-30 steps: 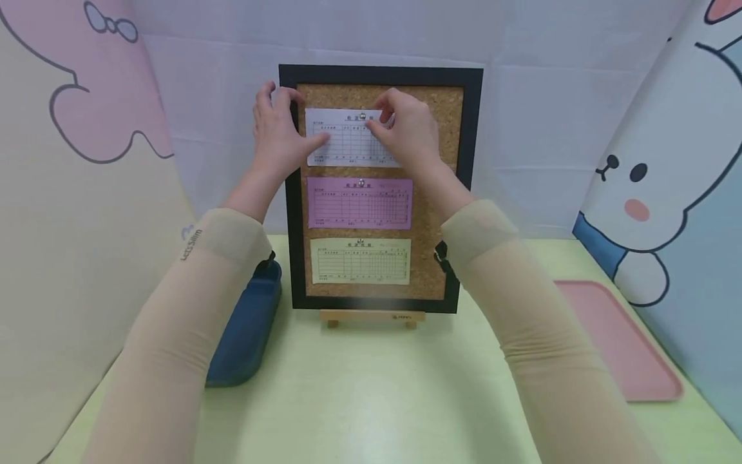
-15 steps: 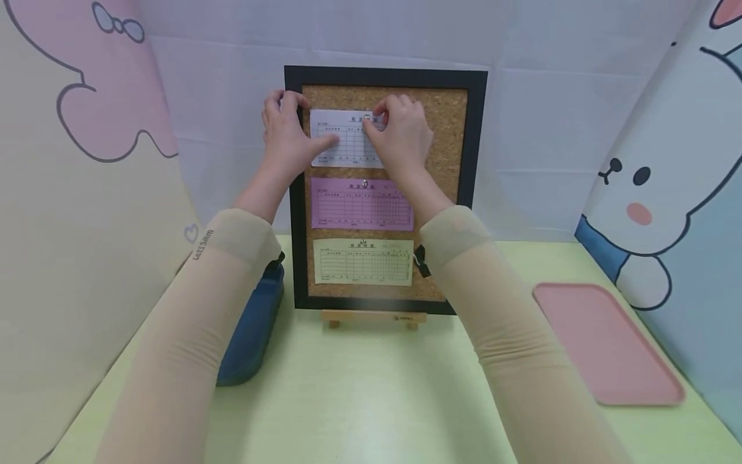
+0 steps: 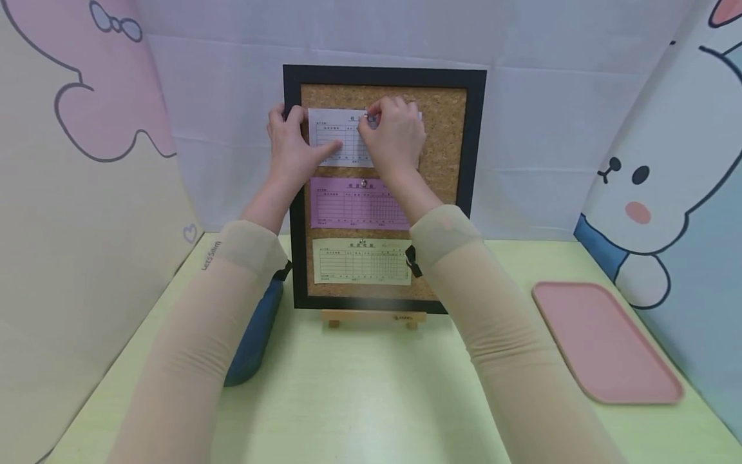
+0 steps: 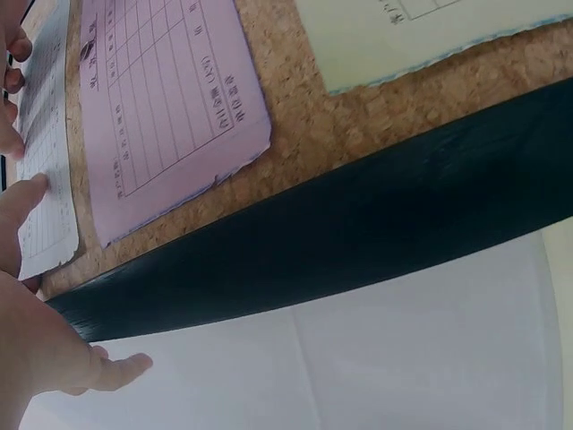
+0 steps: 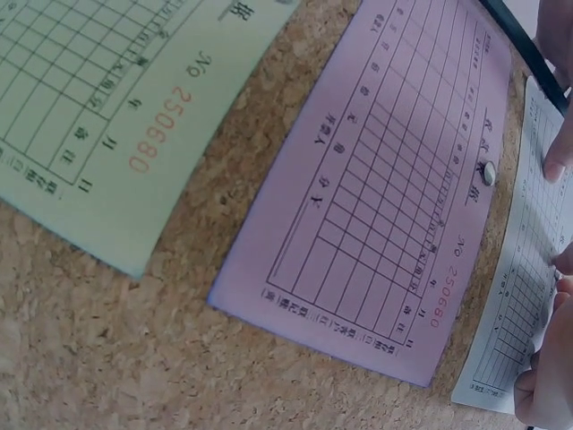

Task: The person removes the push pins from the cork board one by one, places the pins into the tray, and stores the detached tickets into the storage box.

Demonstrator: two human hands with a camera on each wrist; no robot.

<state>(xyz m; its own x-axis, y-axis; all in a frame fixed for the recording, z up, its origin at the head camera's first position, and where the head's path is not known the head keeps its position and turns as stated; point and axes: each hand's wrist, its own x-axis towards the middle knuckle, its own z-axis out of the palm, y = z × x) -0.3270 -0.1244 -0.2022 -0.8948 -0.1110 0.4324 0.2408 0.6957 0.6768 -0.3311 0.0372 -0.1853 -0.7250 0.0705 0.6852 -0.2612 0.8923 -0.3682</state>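
A black-framed corkboard (image 3: 443,142) stands upright, bearing three receipt slips one above another. My left hand (image 3: 290,148) grips the board's left side, fingers around the frame and thumb pressed on the white receipt slip (image 3: 348,134) at the top. With thumb and index finger, my right hand (image 3: 400,135) pinches a silver pushpin (image 3: 366,116) at that slip's top middle, hiding part of its right half. Below hang a pink-purple slip (image 3: 348,206) and a pale yellow slip (image 3: 362,265), each with a pin at its top. In the right wrist view, the purple slip's pin (image 5: 487,173) shows as a silver dome.
A small wooden easel (image 3: 373,316) supports the board on the pale green table (image 3: 359,386). To the left lies a dark blue tray (image 3: 255,341), partly behind the left sleeve. A pink tray (image 3: 608,341) lies at the right. White cloth (image 3: 539,129) hangs behind.
My right hand has moved slightly left and closed in on the pin at the white slip's top. My left hand has slid a little down the frame, thumb still on the slip.
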